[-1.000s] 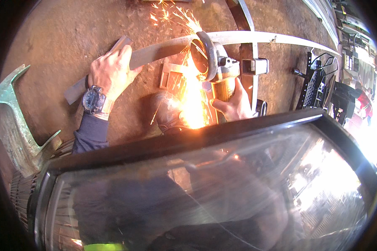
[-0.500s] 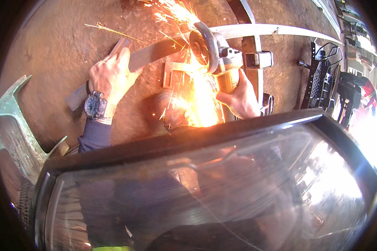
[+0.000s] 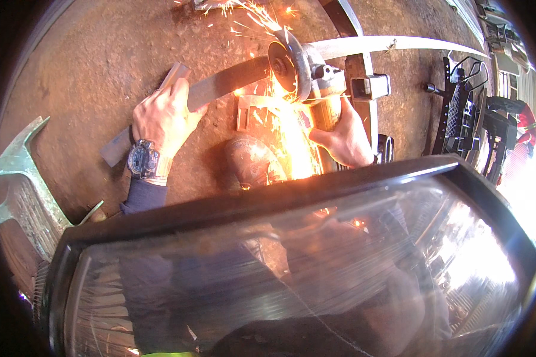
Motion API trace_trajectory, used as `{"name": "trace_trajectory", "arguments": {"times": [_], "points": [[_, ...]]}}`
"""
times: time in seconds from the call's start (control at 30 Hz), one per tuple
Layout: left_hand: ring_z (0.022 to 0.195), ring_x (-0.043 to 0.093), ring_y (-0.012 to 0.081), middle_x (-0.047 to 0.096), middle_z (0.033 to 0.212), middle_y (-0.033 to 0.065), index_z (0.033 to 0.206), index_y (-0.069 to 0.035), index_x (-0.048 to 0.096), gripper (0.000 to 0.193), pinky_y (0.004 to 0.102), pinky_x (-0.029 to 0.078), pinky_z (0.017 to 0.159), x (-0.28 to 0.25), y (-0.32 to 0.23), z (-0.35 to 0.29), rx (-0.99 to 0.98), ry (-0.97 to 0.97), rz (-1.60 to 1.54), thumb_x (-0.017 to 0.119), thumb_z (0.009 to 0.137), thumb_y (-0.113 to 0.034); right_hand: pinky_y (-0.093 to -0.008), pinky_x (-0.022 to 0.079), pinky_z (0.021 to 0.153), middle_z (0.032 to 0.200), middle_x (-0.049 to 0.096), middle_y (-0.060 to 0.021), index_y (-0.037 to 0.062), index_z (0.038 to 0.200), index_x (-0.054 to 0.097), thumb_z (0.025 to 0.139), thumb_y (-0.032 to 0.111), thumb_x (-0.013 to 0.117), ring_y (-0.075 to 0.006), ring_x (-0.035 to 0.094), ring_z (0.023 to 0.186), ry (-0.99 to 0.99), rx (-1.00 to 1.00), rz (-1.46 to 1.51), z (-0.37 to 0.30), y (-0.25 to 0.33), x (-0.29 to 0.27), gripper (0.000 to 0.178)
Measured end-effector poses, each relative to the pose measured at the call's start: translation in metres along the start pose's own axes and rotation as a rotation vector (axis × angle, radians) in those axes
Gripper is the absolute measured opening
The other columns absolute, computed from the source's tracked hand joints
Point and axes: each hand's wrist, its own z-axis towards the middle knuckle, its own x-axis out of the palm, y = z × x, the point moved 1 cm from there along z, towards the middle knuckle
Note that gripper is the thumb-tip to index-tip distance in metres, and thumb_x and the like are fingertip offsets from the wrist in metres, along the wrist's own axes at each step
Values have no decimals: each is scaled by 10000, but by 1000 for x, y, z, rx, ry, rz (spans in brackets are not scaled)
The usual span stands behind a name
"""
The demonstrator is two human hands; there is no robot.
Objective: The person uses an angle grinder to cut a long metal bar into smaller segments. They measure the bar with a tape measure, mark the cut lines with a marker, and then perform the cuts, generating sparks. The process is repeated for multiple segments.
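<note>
Ground (image 3: 101,77): brown, rough and stained; the metalwork lies over it.

Face shield (image 3: 292,262): clear, scratched panel in a black frame, spanning the lower half of the view, with reflections across it.

Flat metal bar (image 3: 235,83): long strip, bowed by the lens, running from the left hand (image 3: 165,119) behind the angle grinder (image 3: 324,83) and on to the upper right, where it appears pale; there it crosses a metal member (image 3: 342,18).

Green metal piece (image 3: 50,205): weathered and forked, at the left edge, well apart from the hands.

Sparks (image 3: 292,137): brilliant stream falling from the grinder toward the lower middle; a thinner spray rises above it.

Black metal assembly (image 3: 452,116): mesh and perforated parts, at the right.

Angle grinder: yellowish body, dark guard; its disc (image 3: 283,62) stands at the bar, the exact contact lost in glare.

Left hand: fingers close together, bent over a short metal strip (image 3: 116,147); thumb spread toward the bar's lower edge. Fingertips hidden, so whether they pinch either piece cannot be told.

Right hand (image 3: 346,138): wrapped around the grinder's body, thumb along the near side; the remaining fingers are largely hidden.

Footwear (image 3: 250,160): rounded brown toe, just beside the sparks.

Wristwatch (image 3: 140,159): dark, on the left wrist.
</note>
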Motion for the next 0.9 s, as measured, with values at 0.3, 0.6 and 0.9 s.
{"name": "trace_trajectory", "arguments": {"times": [0.3,0.6,0.9], "points": [[777,710,347,705,830,163,970,-61,580,451,450,557,634,-1,-3,2,37,-8,-19,847,768,-363,-413,551,865,1021,713,-234,-56,1193,550,674,218,802,-343,717,968,-9,1,10,5,9,-1,638],[831,722,310,714,872,124,1013,-92,633,444,437,584,718,-4,-4,0,-35,20,-1,858,735,-355,-415,552,864,1026,714,-229,-52,1197,551,677,226,804,-339,716,979,-6,-47,45,15,6,2,642],[783,712,338,711,843,151,989,-75,598,454,447,558,646,-4,-2,3,22,-14,-40,842,767,-387,-418,558,853,999,719,-233,-52,1203,537,672,208,813,-358,720,973,14,-35,-43,3,2,-5,653]]}}
